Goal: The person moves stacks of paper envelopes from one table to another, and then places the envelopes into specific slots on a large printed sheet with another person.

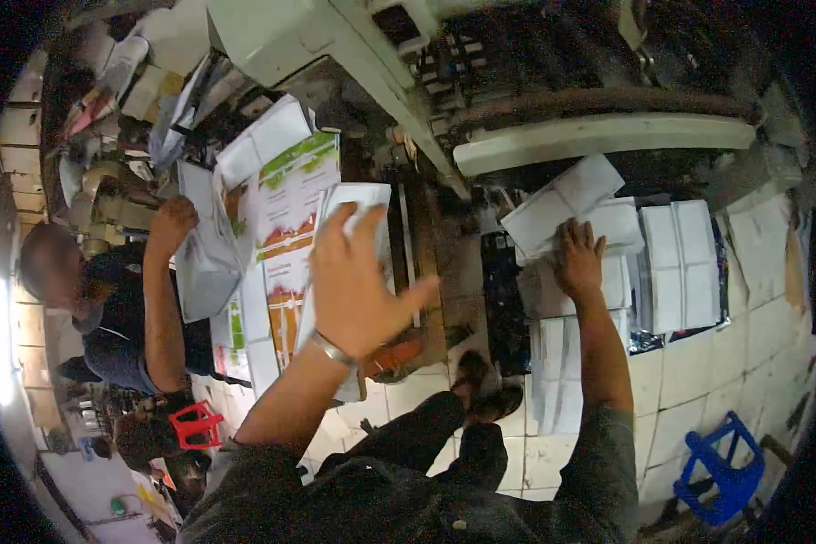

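My left hand (358, 286) is raised over a table at the left, its fingers spread and nothing in it. Behind it lies a white paper stack (364, 193) on sheets printed in green, red and orange (286, 227). My right hand (581, 261) lies with fingers extended on a slanted bundle of folded white paper (562, 201). Under that bundle are more white paper stacks (558, 363). Two white stacks (680, 263) sit side by side to the right on a dark sheet. The undersides of the stacks are hidden.
A co-worker's hand (174, 222) touches a white paper bundle (207, 272) at the left. A large machine with a pale bar (607, 143) spans the far side. A blue stool (723, 467) and a red stool (196, 424) stand on the tiled floor (680, 376).
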`<act>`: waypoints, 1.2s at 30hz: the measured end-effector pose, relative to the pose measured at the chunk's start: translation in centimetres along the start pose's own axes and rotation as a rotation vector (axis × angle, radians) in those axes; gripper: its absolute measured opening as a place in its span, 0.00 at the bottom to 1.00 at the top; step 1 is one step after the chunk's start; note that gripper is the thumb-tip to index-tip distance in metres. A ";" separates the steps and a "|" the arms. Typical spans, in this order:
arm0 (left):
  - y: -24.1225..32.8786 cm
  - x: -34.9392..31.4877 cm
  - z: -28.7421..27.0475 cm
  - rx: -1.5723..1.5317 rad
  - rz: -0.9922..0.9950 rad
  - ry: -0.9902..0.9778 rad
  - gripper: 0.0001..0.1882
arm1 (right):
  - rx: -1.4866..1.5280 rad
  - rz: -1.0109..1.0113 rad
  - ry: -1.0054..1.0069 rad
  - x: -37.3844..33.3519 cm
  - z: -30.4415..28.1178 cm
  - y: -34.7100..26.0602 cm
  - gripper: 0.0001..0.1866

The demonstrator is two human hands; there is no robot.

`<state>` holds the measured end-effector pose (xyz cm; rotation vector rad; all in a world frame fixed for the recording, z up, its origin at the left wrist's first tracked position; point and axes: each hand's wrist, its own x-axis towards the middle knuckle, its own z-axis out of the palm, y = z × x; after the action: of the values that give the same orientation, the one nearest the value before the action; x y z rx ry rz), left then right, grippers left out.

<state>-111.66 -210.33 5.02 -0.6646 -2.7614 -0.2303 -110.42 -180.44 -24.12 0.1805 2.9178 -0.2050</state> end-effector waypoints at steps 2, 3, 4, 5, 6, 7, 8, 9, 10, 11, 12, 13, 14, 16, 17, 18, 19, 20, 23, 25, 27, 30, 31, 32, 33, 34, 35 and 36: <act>-2.2 -0.6 0.6 0.112 -0.154 -0.134 0.45 | 0.029 -0.006 -0.054 -0.9 -2.1 -0.8 0.43; -2.4 -0.6 1.1 0.123 -0.218 -0.223 0.44 | 0.041 -0.007 -0.077 -1.3 -2.5 -0.8 0.45; -2.3 -0.7 1.7 0.134 -0.239 -0.271 0.42 | 0.017 -0.017 -0.051 -1.3 -1.3 0.1 0.48; -2.3 -0.6 1.9 0.146 -0.262 -0.322 0.41 | 0.009 -0.016 0.001 -0.8 0.0 0.6 0.49; -2.3 -0.4 2.4 0.185 -0.271 -0.334 0.34 | -0.007 -0.002 0.045 -0.5 1.6 1.4 0.49; -2.4 -0.5 2.5 0.197 -0.266 -0.325 0.32 | -0.031 0.021 0.076 -0.7 2.5 2.0 0.50; -2.8 -0.6 2.3 0.209 -0.257 -0.318 0.30 | -0.073 0.001 0.078 -0.3 3.4 2.6 0.46; -3.2 -0.9 2.2 0.209 -0.242 -0.321 0.28 | -0.030 -0.060 0.123 0.0 3.9 2.5 0.39; -3.1 -1.1 1.9 0.128 -0.149 -0.250 0.22 | 0.000 -0.081 0.160 0.1 4.5 2.8 0.32; -2.0 -1.1 1.2 0.042 -0.052 -0.178 0.17 | 0.018 -0.091 0.239 0.5 5.9 2.9 0.30; 0.1 -1.0 0.8 -0.012 0.037 -0.190 0.17 | -0.005 -0.093 0.285 0.8 7.0 3.0 0.30; 1.8 -1.1 0.5 -0.063 0.109 -0.206 0.17 | -0.086 -0.105 0.271 1.0 7.4 2.9 0.27; 3.4 -1.0 -0.4 -0.089 0.168 -0.214 0.17 | 0.026 -0.131 0.298 0.7 6.5 2.1 0.24; 7.8 0.3 0.3 -0.121 0.368 -0.233 0.18 | 0.001 -0.107 0.238 0.6 6.3 2.7 0.23; 9.9 1.2 1.3 -0.113 0.437 -0.271 0.17 | 0.001 -0.098 0.196 0.4 5.6 2.7 0.23; 11.6 2.0 3.5 -0.129 0.499 -0.285 0.16 | 0.249 0.001 0.248 0.0 6.4 3.2 0.23; 13.2 2.8 6.2 -0.144 0.564 -0.295 0.15 | 0.494 0.101 0.311 -0.4 7.8 3.7 0.22; 14.2 3.6 8.3 -0.093 0.603 -0.352 0.15 | 0.533 0.104 0.300 -0.4 7.8 3.3 0.22; 14.7 6.4 15.9 -0.010 0.598 -0.396 0.13 | 0.200 -0.017 0.115 -0.3 5.4 2.1 0.22; 15.5 8.6 19.0 -0.024 0.622 -0.325 0.11 | 0.139 -0.015 0.377 -1.1 6.5 2.6 0.23; 16.5 10.6 21.8 0.022 0.579 -0.339 0.10 | 0.089 0.007 0.414 -1.8 7.1 2.8 0.24; 16.5 11.9 26.3 0.011 0.556 -0.300 0.13 | 0.221 0.023 0.396 -2.6 6.0 1.9 0.29; 15.8 12.2 28.5 -0.016 0.509 -0.310 0.14 | 0.249 0.020 0.387 -2.3 5.7 1.5 0.30; 15.9 12.5 30.1 -0.053 0.472 -0.324 0.15 | 0.225 0.024 0.384 -2.4 5.8 1.4 0.34; 16.4 12.4 31.0 -0.113 0.391 -0.408 0.17 | 0.266 0.028 0.386 -2.7 5.9 1.8 0.34; 16.7 11.9 31.7 -0.171 0.309 -0.494 0.20 | 0.308 0.030 0.388 -3.0 5.9 2.1 0.34; 17.0 11.8 32.6 -0.228 0.226 -0.581 0.22 | 0.350 0.031 0.389 -3.0 5.9 2.5 0.34; 16.9 11.8 33.8 -0.265 0.231 -0.685 0.32 | 0.320 0.046 0.389 -2.9 6.6 2.9 0.35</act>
<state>-122.02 -183.03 -21.74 -1.3362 -3.2749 -0.3801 -105.91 -178.87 -30.20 0.3750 3.2388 -0.7040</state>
